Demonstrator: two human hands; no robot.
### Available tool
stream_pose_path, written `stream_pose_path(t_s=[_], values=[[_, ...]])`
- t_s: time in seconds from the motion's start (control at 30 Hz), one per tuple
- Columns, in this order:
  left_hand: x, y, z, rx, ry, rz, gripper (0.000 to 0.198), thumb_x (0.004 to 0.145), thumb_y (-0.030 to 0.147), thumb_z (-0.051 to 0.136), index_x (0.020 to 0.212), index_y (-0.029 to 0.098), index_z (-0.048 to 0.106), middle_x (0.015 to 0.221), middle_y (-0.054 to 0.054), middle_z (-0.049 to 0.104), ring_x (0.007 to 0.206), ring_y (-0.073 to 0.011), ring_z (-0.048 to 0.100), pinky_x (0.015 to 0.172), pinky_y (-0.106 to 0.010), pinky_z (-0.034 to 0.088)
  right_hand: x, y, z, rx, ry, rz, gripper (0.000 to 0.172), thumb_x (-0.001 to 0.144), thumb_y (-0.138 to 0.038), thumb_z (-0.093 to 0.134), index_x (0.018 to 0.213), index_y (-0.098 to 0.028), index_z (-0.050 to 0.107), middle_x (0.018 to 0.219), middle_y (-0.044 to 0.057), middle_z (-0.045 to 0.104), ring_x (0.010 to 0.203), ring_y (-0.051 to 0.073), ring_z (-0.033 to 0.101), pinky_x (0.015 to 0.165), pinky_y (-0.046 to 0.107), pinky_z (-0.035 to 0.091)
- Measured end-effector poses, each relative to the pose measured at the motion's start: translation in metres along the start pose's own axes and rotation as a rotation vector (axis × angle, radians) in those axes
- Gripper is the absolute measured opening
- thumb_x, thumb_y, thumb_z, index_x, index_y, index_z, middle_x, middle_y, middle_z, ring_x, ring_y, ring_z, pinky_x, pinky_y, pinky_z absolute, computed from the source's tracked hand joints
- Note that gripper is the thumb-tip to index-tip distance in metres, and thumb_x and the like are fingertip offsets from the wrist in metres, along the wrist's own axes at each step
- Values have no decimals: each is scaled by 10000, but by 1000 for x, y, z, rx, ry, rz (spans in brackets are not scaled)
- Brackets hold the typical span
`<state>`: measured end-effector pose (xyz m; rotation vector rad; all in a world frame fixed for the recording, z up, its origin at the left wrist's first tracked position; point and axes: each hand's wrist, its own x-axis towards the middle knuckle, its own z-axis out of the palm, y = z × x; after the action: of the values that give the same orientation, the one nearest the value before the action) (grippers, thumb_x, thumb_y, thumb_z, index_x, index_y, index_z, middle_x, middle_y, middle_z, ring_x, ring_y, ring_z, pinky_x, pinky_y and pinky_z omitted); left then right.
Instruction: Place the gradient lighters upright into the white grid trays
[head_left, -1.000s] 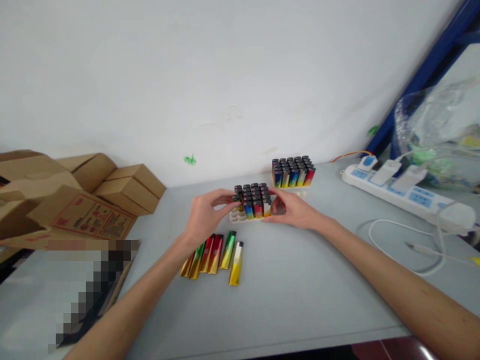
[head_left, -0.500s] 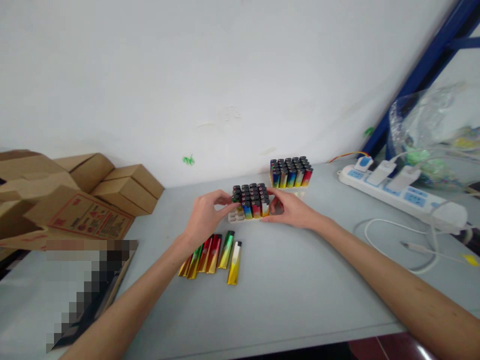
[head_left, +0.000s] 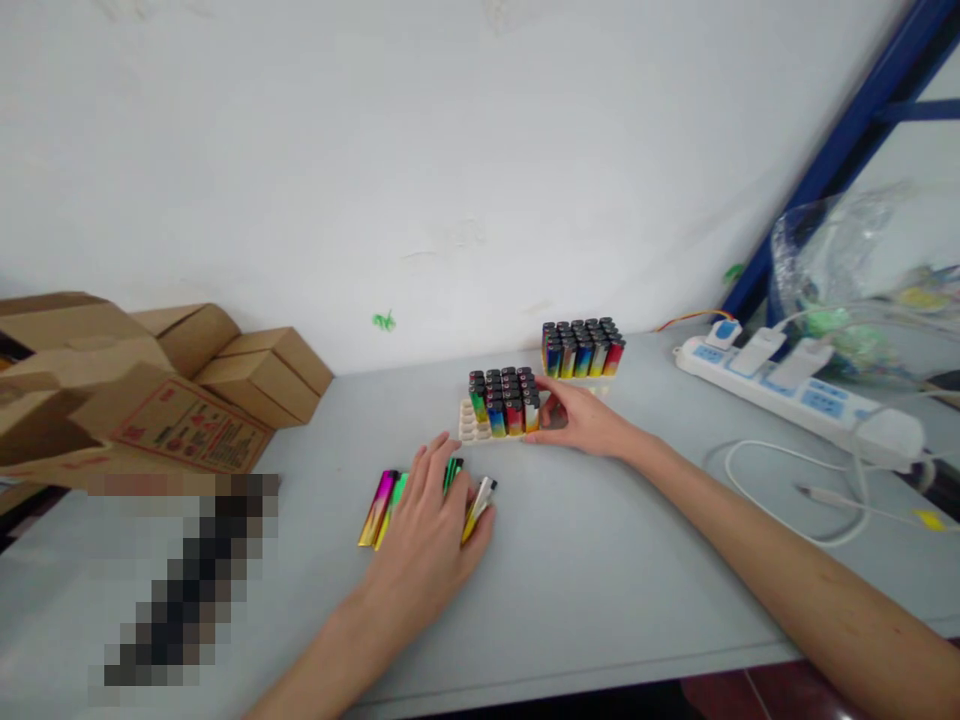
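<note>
My left hand (head_left: 427,520) lies over a row of loose lighters. Its thumb and index finger are around a white and yellow lighter (head_left: 480,505), while the longer fingers stretch over green ones. A purple and gold lighter (head_left: 379,508) shows left of the hand; others in the row are hidden beneath it. My right hand (head_left: 581,418) grips the right side of a pale slotted tray (head_left: 471,425), thumb at the lower front edge and fingers behind. Upright lighters (head_left: 514,415) with black tops fill most of this tray; slots on its left are bare.
Behind the right hand, a second block of upright lighters (head_left: 583,350) stands near the wall. Cardboard boxes (head_left: 262,375) sit at the left. A white power strip (head_left: 802,400) with plugs and a looped cable (head_left: 731,480) occupies the right side.
My left hand has left the tray's left side and come down toward me onto the loose lighters. The white and yellow lighter now lies more tilted. My right hand stays at the tray.
</note>
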<state>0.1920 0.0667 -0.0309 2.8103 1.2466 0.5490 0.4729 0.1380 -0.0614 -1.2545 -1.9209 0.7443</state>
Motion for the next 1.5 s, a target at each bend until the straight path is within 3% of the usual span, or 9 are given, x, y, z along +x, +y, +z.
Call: stream_pose_path(t_s=[0.1,0.2,0.33,0.43,0.53,0.63,0.77,1.13,1.5], values=[[9,0,-3,-98,-49,-6,170,1000,281,527,853,199,548,1510,-176,420,1530,-370,327,1183,-572,418,0,-1,0,-13,7,15,871,748,-438,862,1459,-110,481,987,83,729,776,219,672,741,356,548],[21,-2,-20,-256,-21,-17,176,1046,283,462,907,210,542,1532,-153,426,1433,-311,483,1122,-490,475,1,-1,0,-13,4,12,856,740,-441,869,1443,-129,495,942,61,721,760,212,666,716,343,542],[43,-12,-42,-599,3,-54,189,1065,344,452,912,233,457,1087,-84,687,987,-213,695,875,-366,544,1,0,1,-17,-8,11,858,749,-467,863,1442,-126,491,863,34,698,739,208,661,692,329,535],[57,-20,-41,-976,-42,-97,220,1078,397,418,923,245,387,825,10,643,622,-119,555,632,-263,471,1,1,1,-19,-18,2,865,762,-475,853,1455,-118,477,882,41,703,740,205,660,697,331,540],[60,-25,-30,-1159,-11,-160,263,1067,454,434,920,238,405,693,72,458,536,-96,351,508,-221,319,1,-1,0,-36,-12,9,859,754,-472,859,1442,-114,490,913,52,708,748,207,662,708,340,549],[51,-24,-22,-1013,48,-245,376,1054,506,438,807,227,391,648,79,319,550,-100,312,507,-230,273,1,-3,-1,-57,-11,21,846,751,-477,860,1423,-103,506,889,47,700,744,211,659,709,346,553],[39,-18,-26,-696,26,-223,438,1023,496,503,714,221,357,597,83,311,531,-92,299,510,-247,240,-1,-3,-1,-81,-6,31,850,766,-490,850,1439,-111,496,863,38,694,732,211,654,700,345,554],[45,-28,-17,-552,-11,-281,421,983,448,442,649,231,306,549,87,235,514,-105,259,534,-270,217,-3,-3,0,-83,-10,42,813,786,-506,831,1426,-126,503,870,42,694,753,220,660,709,354,562],[46,-34,-22,-338,-3,-375,356,952,404,423,654,242,315,505,76,326,492,-135,313,587,-286,241,-3,0,0,-22,-14,10,770,805,-486,817,1428,-166,495,943,60,704,752,222,662,721,379,572]])
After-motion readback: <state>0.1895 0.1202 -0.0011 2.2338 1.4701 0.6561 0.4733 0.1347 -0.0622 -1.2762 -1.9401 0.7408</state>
